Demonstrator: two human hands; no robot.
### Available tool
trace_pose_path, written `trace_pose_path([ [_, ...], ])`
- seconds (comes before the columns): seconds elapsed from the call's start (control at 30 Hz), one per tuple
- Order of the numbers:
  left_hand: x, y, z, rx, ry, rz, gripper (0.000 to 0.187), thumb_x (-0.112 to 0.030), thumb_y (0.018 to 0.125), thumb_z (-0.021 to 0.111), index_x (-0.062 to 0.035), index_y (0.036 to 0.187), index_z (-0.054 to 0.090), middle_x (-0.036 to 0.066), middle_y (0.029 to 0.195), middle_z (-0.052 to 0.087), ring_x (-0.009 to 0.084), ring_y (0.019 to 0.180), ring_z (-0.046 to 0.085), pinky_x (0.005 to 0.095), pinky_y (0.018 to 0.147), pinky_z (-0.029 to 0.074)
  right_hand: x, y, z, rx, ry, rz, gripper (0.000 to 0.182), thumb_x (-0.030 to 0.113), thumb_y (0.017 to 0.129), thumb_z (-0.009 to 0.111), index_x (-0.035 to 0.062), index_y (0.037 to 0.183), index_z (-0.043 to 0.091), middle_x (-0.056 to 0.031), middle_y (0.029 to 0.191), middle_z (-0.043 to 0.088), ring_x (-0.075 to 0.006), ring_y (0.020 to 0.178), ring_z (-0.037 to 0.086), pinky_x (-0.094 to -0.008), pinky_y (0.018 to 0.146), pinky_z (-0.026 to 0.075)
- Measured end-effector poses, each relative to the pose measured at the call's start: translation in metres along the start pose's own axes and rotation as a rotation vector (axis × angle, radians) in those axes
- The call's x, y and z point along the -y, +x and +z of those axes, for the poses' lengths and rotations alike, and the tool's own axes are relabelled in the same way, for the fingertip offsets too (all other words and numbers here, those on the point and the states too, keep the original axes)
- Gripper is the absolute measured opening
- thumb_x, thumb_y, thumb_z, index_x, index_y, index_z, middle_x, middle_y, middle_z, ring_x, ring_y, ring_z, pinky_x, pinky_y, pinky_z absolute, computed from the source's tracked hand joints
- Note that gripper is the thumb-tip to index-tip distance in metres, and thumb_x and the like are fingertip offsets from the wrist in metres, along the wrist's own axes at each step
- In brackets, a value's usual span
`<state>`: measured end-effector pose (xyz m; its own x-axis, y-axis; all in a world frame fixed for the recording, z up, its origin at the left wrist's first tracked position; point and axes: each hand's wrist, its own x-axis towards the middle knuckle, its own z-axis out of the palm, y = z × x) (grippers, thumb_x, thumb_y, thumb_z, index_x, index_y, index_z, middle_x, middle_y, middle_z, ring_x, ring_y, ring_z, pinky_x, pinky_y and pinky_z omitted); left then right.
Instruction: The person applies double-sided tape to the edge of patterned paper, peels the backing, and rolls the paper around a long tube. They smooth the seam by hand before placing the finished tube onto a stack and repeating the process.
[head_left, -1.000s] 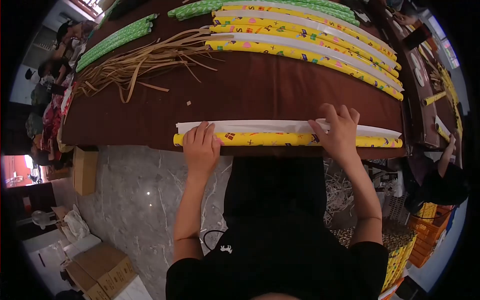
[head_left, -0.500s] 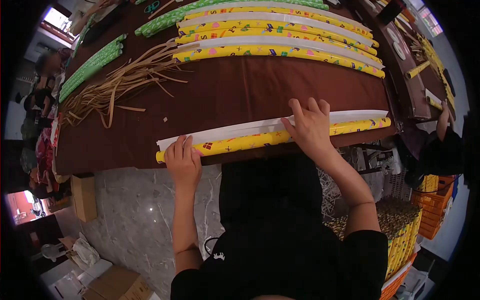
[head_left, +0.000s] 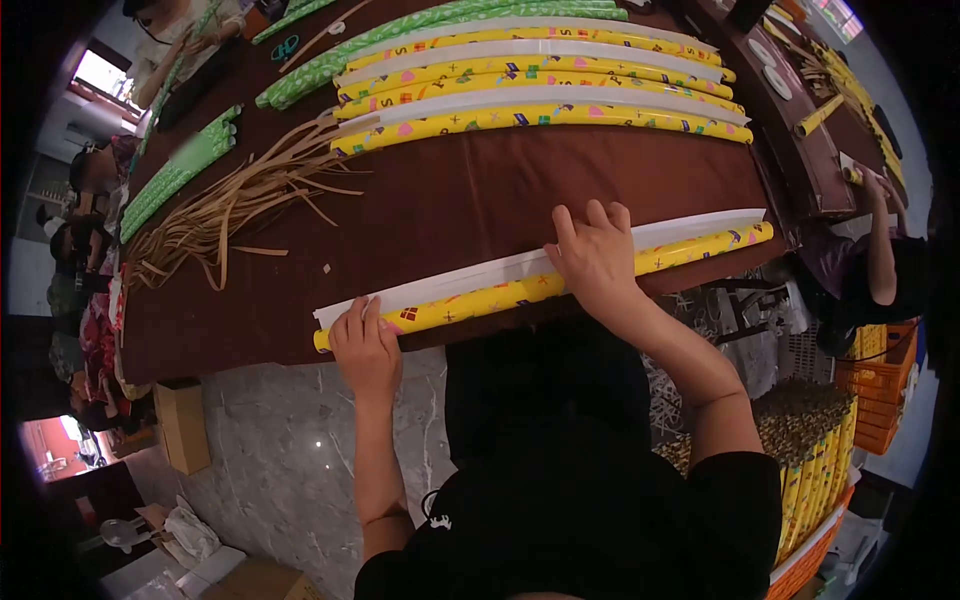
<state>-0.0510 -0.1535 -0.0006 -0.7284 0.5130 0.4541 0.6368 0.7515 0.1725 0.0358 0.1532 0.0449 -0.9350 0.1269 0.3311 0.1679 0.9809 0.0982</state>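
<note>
A roll of yellow printed wrapping paper (head_left: pixel 500 297) lies along the near edge of the brown-covered table, a loose white flap (head_left: pixel 440 285) running along its far side. My left hand (head_left: pixel 364 345) curls over the roll close to its left end, fingers together. Toward the right part of the same roll, my right hand (head_left: pixel 597 255) rests with its palm on the paper. Its fingers are apart and bent, reaching past the white flap, and the thumb points left. What lies under the palm is hidden.
Several yellow rolls (head_left: pixel 540 117) lie across the table, with green rolls (head_left: pixel 400 40) behind. Brown paper strips (head_left: pixel 235 205) spread at left. An orange crate (head_left: pixel 815 545) holding many yellow rolls stands at lower right. Another person's arm (head_left: pixel 880 245) is at right.
The view has shifted, so the table sits slightly lower at left and a person shows at top left. Both hands stay on the roll, with little change in pose.
</note>
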Motion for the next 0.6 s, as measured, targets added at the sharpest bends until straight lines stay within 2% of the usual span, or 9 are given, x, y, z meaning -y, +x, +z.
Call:
trace_pose_path([
  [0.07, 0.002, -0.001, 0.002, -0.01, -0.007, 0.015, 0.029, -0.011, 0.091, 0.048, -0.004, 0.115, 0.063, 0.014, 0.119, 0.06, 0.0333, 0.105, 0.053, 0.045, 0.093, 0.039, 0.002, 0.002, -0.005, -0.083, 0.047, -0.02, 0.026, 0.009, 0.073, 0.061, 0.0059, 0.098, 0.055, -0.0057, 0.064, 0.06, -0.0236, 0.081, 0.055, -0.0408, 0.087, 0.038],
  [0.13, 0.007, -0.002, 0.004, -0.027, -0.008, 0.031, 0.03, -0.014, 0.087, 0.053, -0.0037, 0.114, 0.063, 0.014, 0.118, 0.059, 0.0333, 0.104, 0.054, 0.0464, 0.093, 0.04, 0.002, -0.001, 0.011, -0.072, -0.022, -0.01, 0.047, 0.026, 0.07, 0.076, 0.0056, 0.108, 0.056, -0.0071, 0.069, 0.063, -0.0263, 0.093, 0.054, -0.0445, 0.093, 0.036],
  [0.27, -0.007, 0.008, -0.008, 0.006, 0.02, 0.016, 0.034, -0.027, 0.081, 0.061, -0.0037, 0.106, 0.064, 0.014, 0.111, 0.059, 0.0318, 0.099, 0.054, 0.0467, 0.092, 0.041, 0.005, 0.0, 0.008, 0.0, -0.037, -0.006, 0.047, 0.026, 0.069, 0.076, 0.0053, 0.106, 0.056, -0.0076, 0.071, 0.064, -0.026, 0.094, 0.054, -0.0446, 0.094, 0.036],
  [0.4, -0.027, 0.018, -0.014, -0.054, 0.169, 0.084, 0.033, -0.029, 0.08, 0.063, -0.0048, 0.103, 0.064, 0.014, 0.108, 0.059, 0.0315, 0.099, 0.053, 0.0465, 0.091, 0.041, 0.004, -0.001, 0.013, -0.001, -0.041, 0.0, 0.047, 0.026, 0.07, 0.076, 0.0042, 0.107, 0.057, -0.0072, 0.072, 0.064, -0.0251, 0.091, 0.055, -0.0441, 0.094, 0.036],
  [0.5, -0.055, 0.025, -0.002, -0.069, 0.057, 0.181, 0.034, -0.032, 0.078, 0.066, -0.0055, 0.099, 0.063, 0.013, 0.102, 0.058, 0.0303, 0.096, 0.052, 0.0448, 0.088, 0.042, 0.005, 0.0, 0.009, 0.01, -0.035, 0.005, 0.05, 0.027, 0.07, 0.076, 0.0031, 0.109, 0.057, -0.0067, 0.07, 0.063, -0.0249, 0.091, 0.055, -0.0444, 0.094, 0.037],
  [0.53, -0.068, 0.026, 0.002, -0.016, 0.008, 0.171, 0.034, -0.03, 0.078, 0.066, -0.0054, 0.101, 0.064, 0.013, 0.104, 0.059, 0.0303, 0.096, 0.054, 0.0452, 0.087, 0.043, 0.005, 0.0, 0.008, 0.017, -0.038, 0.005, 0.05, 0.027, 0.07, 0.076, 0.0031, 0.109, 0.057, -0.0067, 0.07, 0.063, -0.0249, 0.091, 0.055, -0.0444, 0.094, 0.037],
  [0.57, -0.083, 0.03, 0.003, 0.036, -0.042, 0.16, 0.034, -0.029, 0.078, 0.066, -0.0053, 0.103, 0.065, 0.013, 0.106, 0.06, 0.0304, 0.097, 0.055, 0.0456, 0.087, 0.043, 0.005, 0.001, 0.006, -0.052, -0.037, -0.012, 0.036, 0.02, 0.072, 0.07, 0.0051, 0.102, 0.057, -0.0061, 0.066, 0.062, -0.024, 0.087, 0.056, -0.0423, 0.091, 0.037],
  [0.6, -0.097, 0.036, 0.006, -0.003, -0.091, 0.187, 0.033, -0.028, 0.077, 0.067, -0.0044, 0.1, 0.065, 0.013, 0.103, 0.061, 0.0292, 0.094, 0.056, 0.043, 0.084, 0.044, 0.005, 0.002, 0.005, -0.12, -0.035, -0.03, 0.024, 0.013, 0.074, 0.064, 0.0072, 0.095, 0.056, -0.0055, 0.063, 0.06, -0.0232, 0.083, 0.056, -0.0402, 0.089, 0.038],
])
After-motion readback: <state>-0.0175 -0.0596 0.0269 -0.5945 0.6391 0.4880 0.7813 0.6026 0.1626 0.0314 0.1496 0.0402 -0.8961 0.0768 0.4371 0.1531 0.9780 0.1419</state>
